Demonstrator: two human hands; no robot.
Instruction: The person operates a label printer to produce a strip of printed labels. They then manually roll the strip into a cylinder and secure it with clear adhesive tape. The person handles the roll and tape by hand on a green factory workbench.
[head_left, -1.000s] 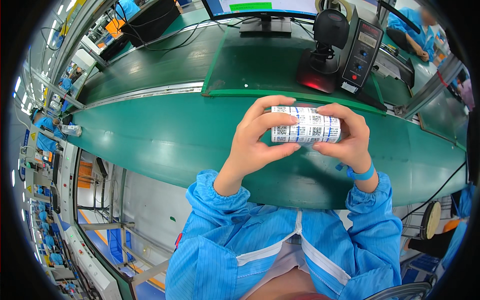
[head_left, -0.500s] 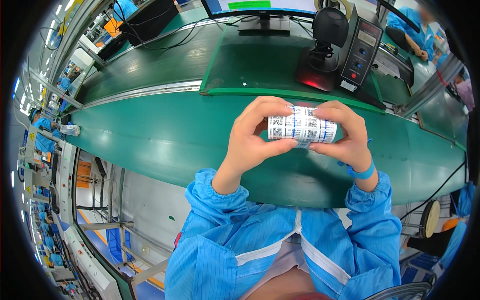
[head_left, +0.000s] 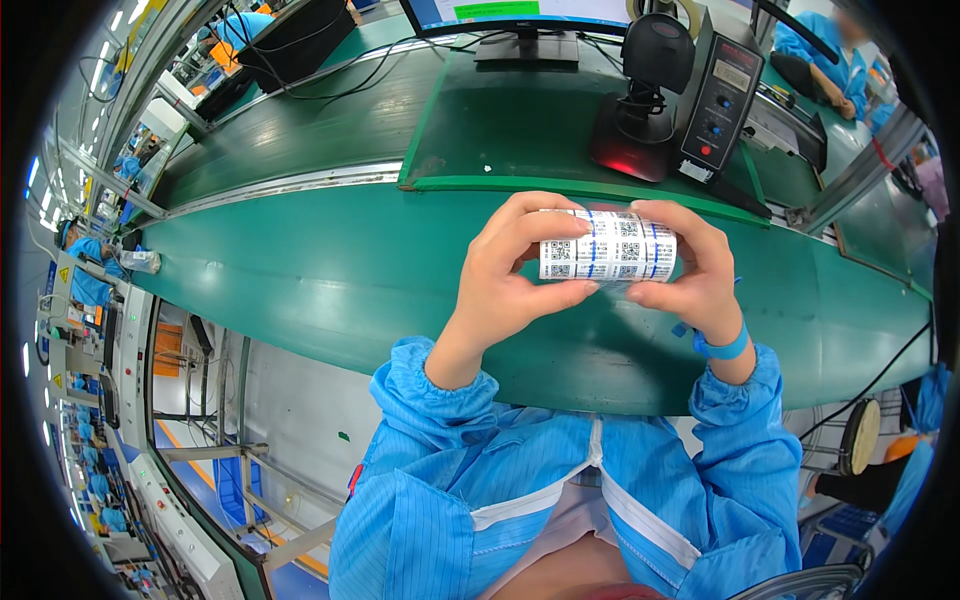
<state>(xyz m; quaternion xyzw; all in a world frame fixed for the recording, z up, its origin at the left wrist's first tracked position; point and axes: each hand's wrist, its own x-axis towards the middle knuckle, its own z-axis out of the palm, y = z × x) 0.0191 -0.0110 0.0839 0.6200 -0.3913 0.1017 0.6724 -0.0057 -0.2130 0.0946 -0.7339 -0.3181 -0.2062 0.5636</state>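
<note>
Between both hands is a white roll of printed labels, lying sideways, with square codes and blue lines on its curved face. My left hand grips its left end, thumb below and fingers over the top. On its other end my right hand closes in the same way, a blue wrist strap around that wrist. The roll is held above the green work surface, near its far green edging. Parts of the roll's ends are hidden by the fingers.
Beyond the hands a black scanner on a stand glows red at its base. Beside it stands a black control box with blue knobs. A monitor is at the back. Right of the box, a person in blue sits at another bench.
The roll has turned a little between my fingers, so its rows of codes sit differently. It has also shifted slightly to the right. Both hands stay nearly in place.
</note>
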